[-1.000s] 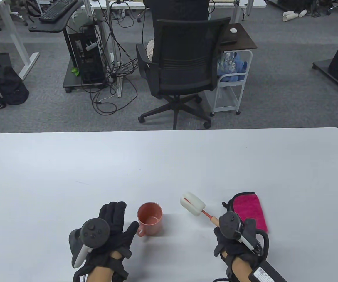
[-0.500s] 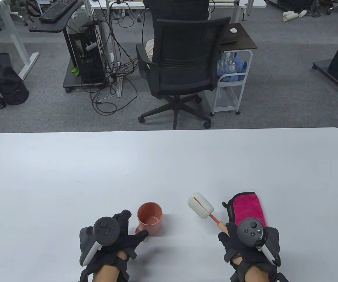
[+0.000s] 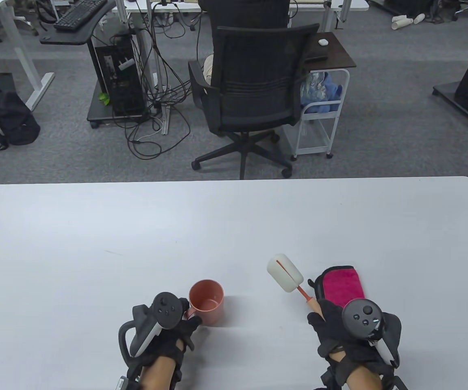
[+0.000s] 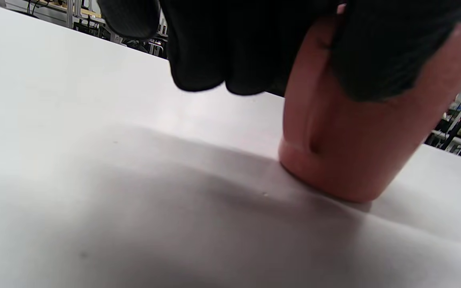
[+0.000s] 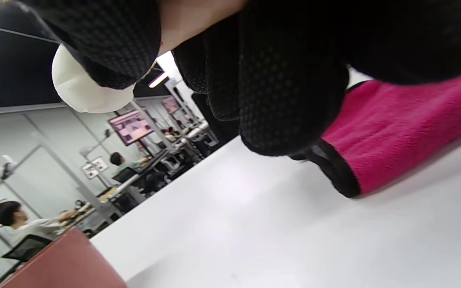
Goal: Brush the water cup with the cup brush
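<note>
A pink water cup (image 3: 206,301) stands upright on the white table (image 3: 234,227) near the front edge. My left hand (image 3: 185,321) grips its handle side; in the left wrist view my gloved fingers (image 4: 394,52) wrap the cup (image 4: 358,144), which rests on the table. My right hand (image 3: 329,323) holds the wooden handle of the cup brush (image 3: 286,273), lifted off the table, with the white sponge head pointing up and to the left. The sponge head (image 5: 86,88) shows in the right wrist view behind my fingers.
A magenta cloth with a black border (image 3: 341,286) lies flat just right of the brush, close under my right hand; it also shows in the right wrist view (image 5: 406,132). An office chair (image 3: 254,93) stands beyond the table's far edge.
My left hand moved right and closed on the cup's handle side. My right hand moved right and raised the brush, its sponge head shifting right and away.
</note>
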Available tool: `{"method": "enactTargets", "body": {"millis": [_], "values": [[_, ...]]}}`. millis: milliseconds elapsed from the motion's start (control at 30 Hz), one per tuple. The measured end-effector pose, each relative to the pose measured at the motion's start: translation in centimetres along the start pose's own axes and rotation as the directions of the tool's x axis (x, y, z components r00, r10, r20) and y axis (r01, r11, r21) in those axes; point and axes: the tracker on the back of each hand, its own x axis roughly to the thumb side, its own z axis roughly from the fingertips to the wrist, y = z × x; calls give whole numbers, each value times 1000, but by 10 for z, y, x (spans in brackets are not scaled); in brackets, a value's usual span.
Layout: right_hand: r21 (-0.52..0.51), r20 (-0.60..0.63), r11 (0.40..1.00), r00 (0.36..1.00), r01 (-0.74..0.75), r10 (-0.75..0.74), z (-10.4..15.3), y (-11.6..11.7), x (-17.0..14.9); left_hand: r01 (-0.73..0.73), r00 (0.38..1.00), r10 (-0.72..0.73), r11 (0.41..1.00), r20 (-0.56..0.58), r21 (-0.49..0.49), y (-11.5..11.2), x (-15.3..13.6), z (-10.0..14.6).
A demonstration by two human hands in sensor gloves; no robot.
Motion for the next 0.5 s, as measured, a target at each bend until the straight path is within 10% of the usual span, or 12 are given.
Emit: {"method": "enactTargets", "body": {"millis": [500], "values": [[162,309,952,930,-259,200,4,27,34,338,836,-478,835,269,434,22,75,56]]}}
